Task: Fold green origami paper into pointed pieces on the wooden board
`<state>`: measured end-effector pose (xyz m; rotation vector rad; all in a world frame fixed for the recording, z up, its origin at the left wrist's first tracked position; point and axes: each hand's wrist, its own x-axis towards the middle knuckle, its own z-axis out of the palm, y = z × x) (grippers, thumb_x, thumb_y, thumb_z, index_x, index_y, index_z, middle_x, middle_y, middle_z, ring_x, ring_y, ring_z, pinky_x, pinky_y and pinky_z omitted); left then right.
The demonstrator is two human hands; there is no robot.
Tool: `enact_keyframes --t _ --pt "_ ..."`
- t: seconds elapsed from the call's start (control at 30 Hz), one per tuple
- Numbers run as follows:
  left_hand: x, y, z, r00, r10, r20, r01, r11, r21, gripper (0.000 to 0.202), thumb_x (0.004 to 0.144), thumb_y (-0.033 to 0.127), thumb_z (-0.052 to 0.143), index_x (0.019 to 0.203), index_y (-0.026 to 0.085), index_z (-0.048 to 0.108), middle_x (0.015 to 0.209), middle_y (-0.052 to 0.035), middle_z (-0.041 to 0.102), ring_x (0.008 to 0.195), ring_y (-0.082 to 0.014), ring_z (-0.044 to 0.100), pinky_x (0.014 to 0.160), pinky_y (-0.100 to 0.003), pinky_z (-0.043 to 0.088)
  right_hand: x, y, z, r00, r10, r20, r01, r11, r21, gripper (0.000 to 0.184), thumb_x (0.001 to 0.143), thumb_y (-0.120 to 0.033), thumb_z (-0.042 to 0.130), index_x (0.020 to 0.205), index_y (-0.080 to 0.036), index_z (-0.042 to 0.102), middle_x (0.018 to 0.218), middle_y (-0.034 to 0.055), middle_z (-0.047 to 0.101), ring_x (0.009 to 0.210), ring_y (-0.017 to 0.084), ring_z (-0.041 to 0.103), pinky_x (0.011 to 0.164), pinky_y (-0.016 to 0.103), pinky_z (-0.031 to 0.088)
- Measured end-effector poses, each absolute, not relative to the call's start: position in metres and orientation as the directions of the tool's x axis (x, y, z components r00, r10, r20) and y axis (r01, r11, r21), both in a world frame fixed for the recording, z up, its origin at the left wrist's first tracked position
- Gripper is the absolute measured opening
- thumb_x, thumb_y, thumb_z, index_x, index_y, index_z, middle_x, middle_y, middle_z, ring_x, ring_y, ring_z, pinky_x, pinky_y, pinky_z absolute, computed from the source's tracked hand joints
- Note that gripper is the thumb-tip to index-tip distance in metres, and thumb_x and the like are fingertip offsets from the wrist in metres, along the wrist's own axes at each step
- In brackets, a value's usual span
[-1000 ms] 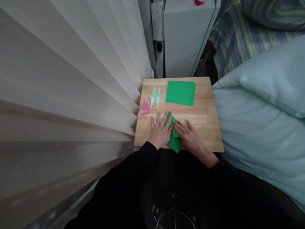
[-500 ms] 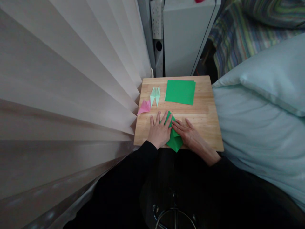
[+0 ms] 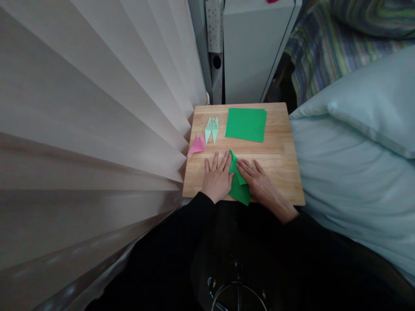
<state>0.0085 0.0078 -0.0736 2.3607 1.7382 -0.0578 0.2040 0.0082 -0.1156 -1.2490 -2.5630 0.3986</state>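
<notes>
A partly folded sheet of green origami paper lies at the near edge of the wooden board, its lower corner reaching to the edge. Flat on the board and on the paper's left side rests my left hand, fingers spread. My right hand lies on the paper's right side, fingers stretched out and close together, fingertips on a folded flap. Part of the paper is hidden under both hands. Farther back sits a stack of green paper. Left of it are a pale green folded paper piece and a pink one.
A pleated curtain runs along the board's left side. Behind the board stands a grey cabinet. Pale blue bedding borders the right side, with a striped cloth beyond. Below is a dark seat with a metal ring base.
The paper's lower corner has shifted to the right, and its folded flap lies differently. My right hand has slid slightly right. My left hand has stayed almost in place.
</notes>
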Motion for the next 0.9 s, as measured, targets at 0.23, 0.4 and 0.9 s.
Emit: enact_keyframes --t 0.23,0.4,0.9 --pt "0.008 0.007 -0.075 0.31 0.94 -0.143 0.947 -0.292 0.136 0.066 0.107 0.037 0.034 0.169 0.018 0.019 0.178 -0.0049 0.017 0.164 -0.035 0.011 0.127 -0.071 0.017 0.205 0.01 -0.112 -0.615 0.782 0.104 0.711 0.607 -0.356 0.067 0.092 0.001 0.038 0.156 -0.015 0.049 0.163 0.0147 0.048 0.155 0.027 0.041 0.128 0.059 0.03" --pt "0.012 0.008 -0.072 0.297 0.946 -0.13 0.95 -0.278 0.144 0.066 0.107 0.038 0.034 0.169 0.021 0.017 0.177 -0.0055 0.021 0.163 -0.0353 0.014 0.127 -0.069 0.019 0.204 0.01 -0.109 -0.615 0.784 0.086 0.718 0.602 -0.349 0.064 0.094 0.0 0.038 0.156 -0.013 0.05 0.163 0.015 0.047 0.155 0.028 0.041 0.127 0.059 0.031" --pt "0.016 0.011 -0.077 0.271 0.957 -0.105 0.962 -0.265 0.066 0.062 0.108 0.043 0.03 0.168 0.025 0.026 0.177 -0.0014 0.02 0.163 -0.0383 0.014 0.127 -0.07 0.021 0.201 0.006 -0.098 -0.636 0.77 0.049 0.725 0.618 -0.303 0.068 0.089 0.005 0.035 0.153 -0.009 0.052 0.163 0.016 0.047 0.154 0.028 0.041 0.127 0.06 0.032"
